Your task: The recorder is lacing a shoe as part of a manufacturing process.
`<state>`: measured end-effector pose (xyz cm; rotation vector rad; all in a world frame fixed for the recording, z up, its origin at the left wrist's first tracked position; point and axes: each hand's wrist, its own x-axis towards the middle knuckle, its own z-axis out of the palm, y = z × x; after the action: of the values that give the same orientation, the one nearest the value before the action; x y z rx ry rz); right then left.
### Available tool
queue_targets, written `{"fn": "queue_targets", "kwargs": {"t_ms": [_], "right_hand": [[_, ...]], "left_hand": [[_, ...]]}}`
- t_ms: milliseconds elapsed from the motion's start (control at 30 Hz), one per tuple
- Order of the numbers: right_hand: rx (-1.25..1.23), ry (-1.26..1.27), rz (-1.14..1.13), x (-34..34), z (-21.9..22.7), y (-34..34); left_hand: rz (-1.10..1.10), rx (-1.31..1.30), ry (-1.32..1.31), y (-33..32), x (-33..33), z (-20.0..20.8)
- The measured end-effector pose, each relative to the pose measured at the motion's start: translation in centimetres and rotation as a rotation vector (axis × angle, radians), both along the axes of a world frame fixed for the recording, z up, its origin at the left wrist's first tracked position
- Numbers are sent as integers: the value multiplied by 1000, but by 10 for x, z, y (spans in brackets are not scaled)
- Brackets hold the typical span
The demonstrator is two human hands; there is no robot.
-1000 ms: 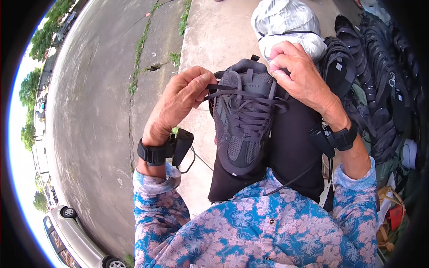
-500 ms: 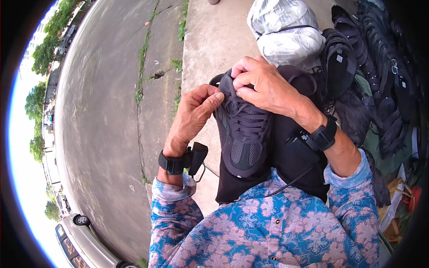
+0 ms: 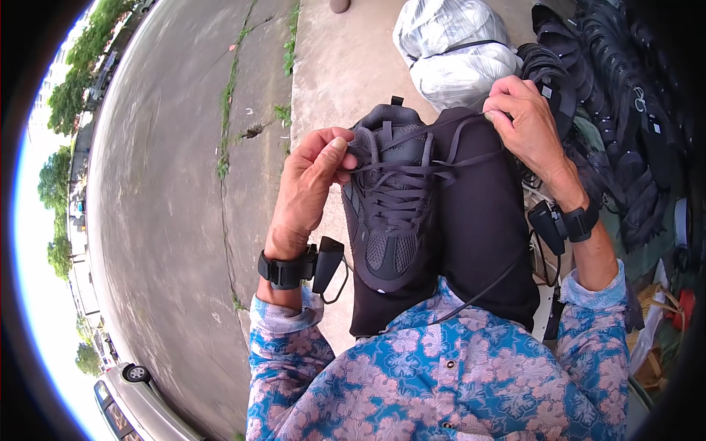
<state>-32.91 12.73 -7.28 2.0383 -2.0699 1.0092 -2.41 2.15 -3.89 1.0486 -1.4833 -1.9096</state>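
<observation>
Lacing is the step judged to be in hand. A concrete pavement (image 3: 331, 66) is seen beneath, with a white plastic bag (image 3: 448, 51) and a heap of black sandals (image 3: 618, 110) to the right. A dark grey sneaker (image 3: 390, 213) is rested on the lap, toe toward the body. Its collar is pinched by the left hand (image 3: 309, 184), thumb pressed beside the upper eyelets. A lace end (image 3: 463, 128) is pinched and drawn taut to the right by the right hand (image 3: 526, 117). Even tension and a firmly braced shoe would be called for next.
</observation>
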Motion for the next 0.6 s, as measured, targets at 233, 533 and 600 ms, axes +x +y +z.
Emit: {"fn": "queue_targets", "kwargs": {"t_ms": [233,533,600], "right_hand": [[-41,-135,1,12,-6,-4],[-71,-205,-8,14,-13,-3],[-34,-171,-17,9,-13,-3]], "left_hand": [[17,-707,-406,-1,10,-2],[28,242,355,5,7,8],[123,355,548,10,6,-4]]}}
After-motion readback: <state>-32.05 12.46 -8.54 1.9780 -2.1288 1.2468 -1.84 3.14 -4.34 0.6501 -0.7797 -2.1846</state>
